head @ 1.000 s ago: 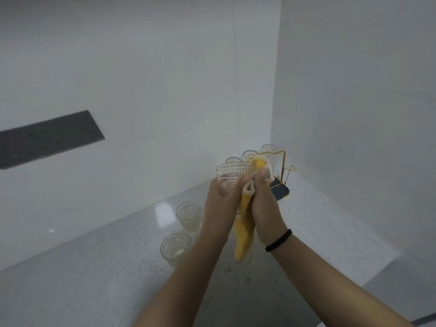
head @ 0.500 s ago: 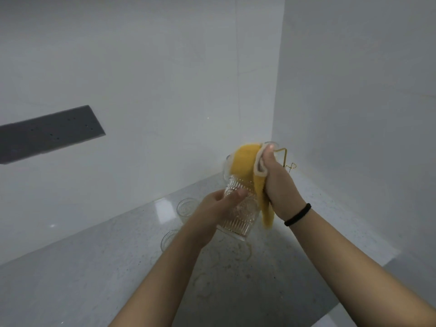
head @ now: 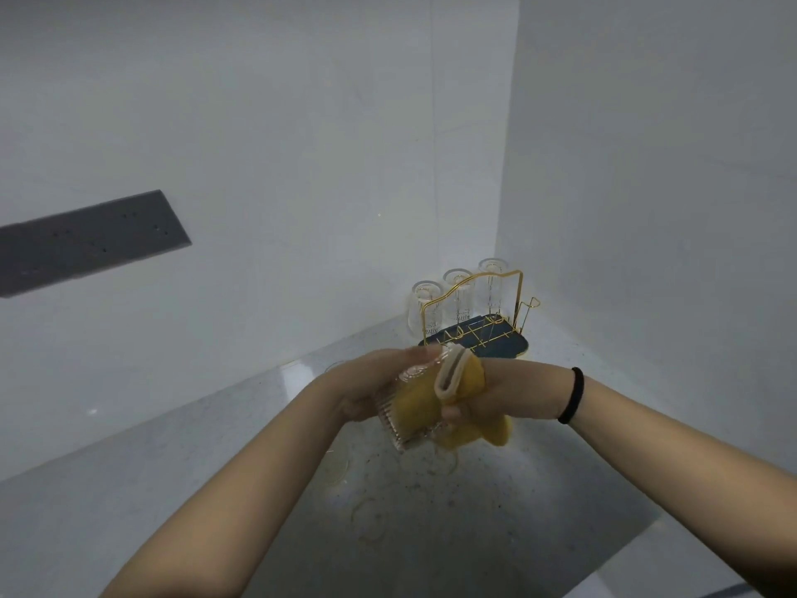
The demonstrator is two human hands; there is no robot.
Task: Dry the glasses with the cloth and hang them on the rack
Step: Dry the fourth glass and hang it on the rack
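My left hand (head: 379,381) grips a ribbed clear glass (head: 399,418), tilted with its mouth toward the lower right, above the counter. My right hand (head: 483,394) clutches a yellow cloth (head: 457,407) that is stuffed into the glass and hangs out below my fist. Behind my hands, in the corner, a gold wire rack (head: 476,312) on a dark blue base holds three glasses (head: 457,299) upside down along its back row.
The speckled grey counter (head: 172,476) carries water rings in front of me. Two more glasses (head: 338,466) stand on it, mostly hidden behind my left arm. White walls meet in the corner behind the rack. A dark grey panel (head: 86,239) sits on the left wall.
My hands dropped lower and turned the glass from upright to tilted, mouth toward me. The cloth went from the rim into the glass. The rack with its hung glasses came into plain sight.
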